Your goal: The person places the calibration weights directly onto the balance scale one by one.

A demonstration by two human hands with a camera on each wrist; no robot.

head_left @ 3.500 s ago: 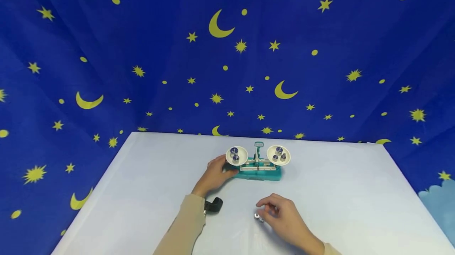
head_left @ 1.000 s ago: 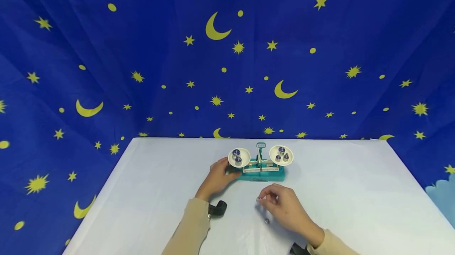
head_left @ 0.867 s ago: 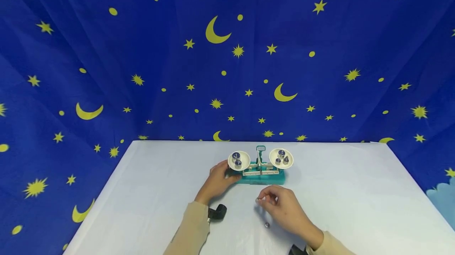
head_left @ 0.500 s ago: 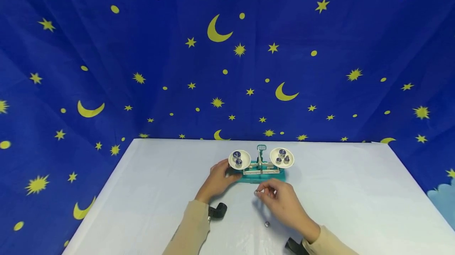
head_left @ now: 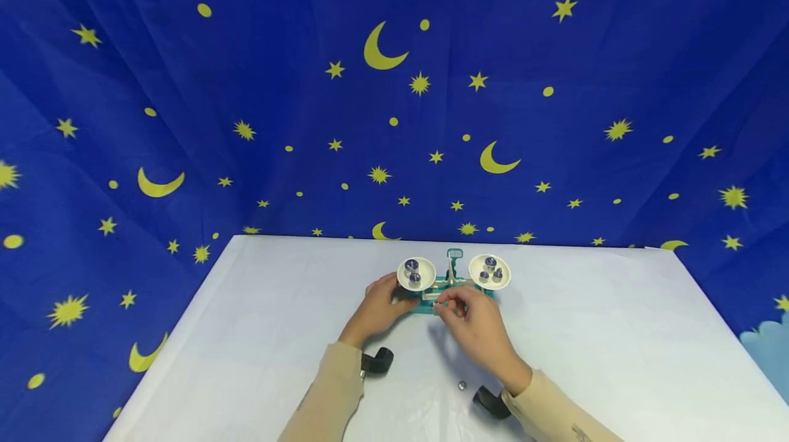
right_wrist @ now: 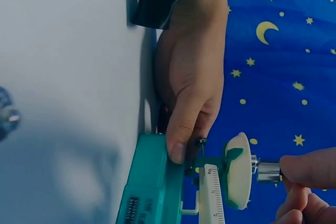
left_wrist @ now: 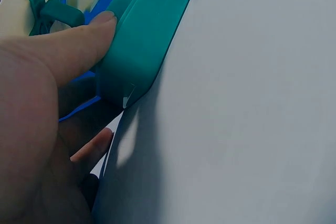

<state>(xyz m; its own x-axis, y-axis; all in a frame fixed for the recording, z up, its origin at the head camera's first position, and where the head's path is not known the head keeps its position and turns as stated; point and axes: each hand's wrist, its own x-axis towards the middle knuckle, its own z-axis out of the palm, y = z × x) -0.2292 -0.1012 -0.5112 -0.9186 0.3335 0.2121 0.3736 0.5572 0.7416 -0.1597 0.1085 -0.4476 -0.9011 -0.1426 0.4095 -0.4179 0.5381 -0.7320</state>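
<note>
A toy balance scale point(head_left: 425, 308) with a teal base and two white pans stands on the table. My left hand point(head_left: 374, 315) grips the left end of its base. The left wrist view shows the thumb point(left_wrist: 84, 45) on the teal base point(left_wrist: 142, 40) with other fingers below. The left pan point(head_left: 425, 283) bears two silver weights point(head_left: 415, 279); the right pan point(head_left: 501, 283) bears three weights point(head_left: 490, 263). My right hand point(head_left: 481, 332) pinches a small silver weight point(right_wrist: 269, 172) by its top, close before the left pan in the right wrist view.
One more small weight point(head_left: 462, 385) lies on the white table point(head_left: 265, 318) in front of the scale. Black wrist devices point(head_left: 377, 361) show on both forearms. A blue cloth point(head_left: 308, 106) with yellow moons and stars hangs behind the table.
My right hand has picked up one of the small weights from the table and carried it forward to the scale's front. The left hand still holds the base.
</note>
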